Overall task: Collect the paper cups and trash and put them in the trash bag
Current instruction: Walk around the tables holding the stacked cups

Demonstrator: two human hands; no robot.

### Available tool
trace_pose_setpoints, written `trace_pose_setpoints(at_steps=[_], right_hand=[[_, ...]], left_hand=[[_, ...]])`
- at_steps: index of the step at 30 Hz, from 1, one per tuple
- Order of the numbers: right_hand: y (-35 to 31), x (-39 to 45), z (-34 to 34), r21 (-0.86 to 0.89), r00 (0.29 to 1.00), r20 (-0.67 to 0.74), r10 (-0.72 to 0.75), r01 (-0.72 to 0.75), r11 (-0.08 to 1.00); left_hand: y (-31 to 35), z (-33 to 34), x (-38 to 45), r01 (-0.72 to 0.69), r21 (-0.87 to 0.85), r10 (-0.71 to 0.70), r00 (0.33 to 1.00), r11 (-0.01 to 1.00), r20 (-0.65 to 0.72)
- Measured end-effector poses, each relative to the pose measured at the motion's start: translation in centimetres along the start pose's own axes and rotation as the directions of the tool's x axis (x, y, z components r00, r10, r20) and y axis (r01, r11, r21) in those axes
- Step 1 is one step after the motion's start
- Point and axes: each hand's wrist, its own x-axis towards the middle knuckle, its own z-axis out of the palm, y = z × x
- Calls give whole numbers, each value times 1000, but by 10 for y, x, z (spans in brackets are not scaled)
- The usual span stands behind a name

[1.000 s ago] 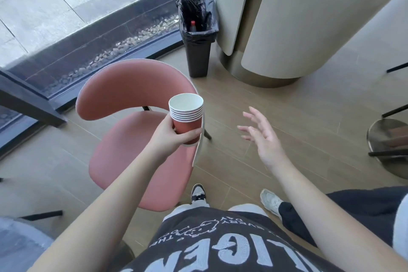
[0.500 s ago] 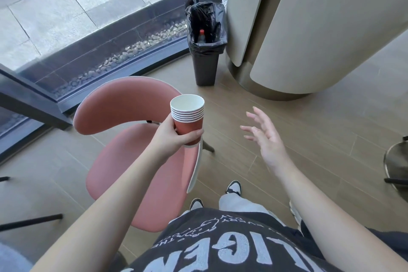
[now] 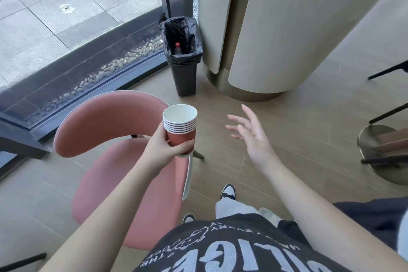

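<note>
Head view: a pink chair (image 3: 114, 157) sits near and left, its curved back toward the window, directly between the person and the glass. Beyond it, at the far centre, a black bin (image 3: 185, 73) lined with a black trash bag (image 3: 184, 37) stands against the base of a wide beige column (image 3: 298, 28); a red-capped bottle (image 3: 178, 48) pokes up inside the bag. On the right edge there's a round metal table base (image 3: 384, 152) with dark chair legs. Open wooden floor (image 3: 287, 130) runs from the person's shoes to the bin.

The left hand (image 3: 164, 150) is wrapped around the lower part of a stack of red paper cups (image 3: 181, 126), upright, white rims layered at the top, thumb across the near side. The stack hovers over the chair's right edge, well short of the bin. The right hand (image 3: 254, 137) holds nothing, fingers spread and relaxed, out over the floor to the right of the cups.

Compared with 0.5 seconds back, the bin and column sit lower and nearer in the view, and the table base shows more fully at right.
</note>
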Motion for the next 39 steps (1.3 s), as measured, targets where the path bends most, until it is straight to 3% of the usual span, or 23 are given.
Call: trace_pose_setpoints(at_steps=[8,18,28,39], right_hand=[[4,-80,31,-31,998,-64,13,-15,999],[4,-145,23,-35,985,-171,11,-18,999],[7,-210,2,-9,986,-165,-31,30,999],[45,-289,-12,37,986,-152,61,-56,998]], left_hand=[[-21,-17,-47,-11,19,8,988,1000,155],[-19,-5,-82,-66,41,51,954,997,295],[-17,22,-150,-55,-5,54,967,998,250],[-40,54,-224,45,-39,-39,986,998,164]])
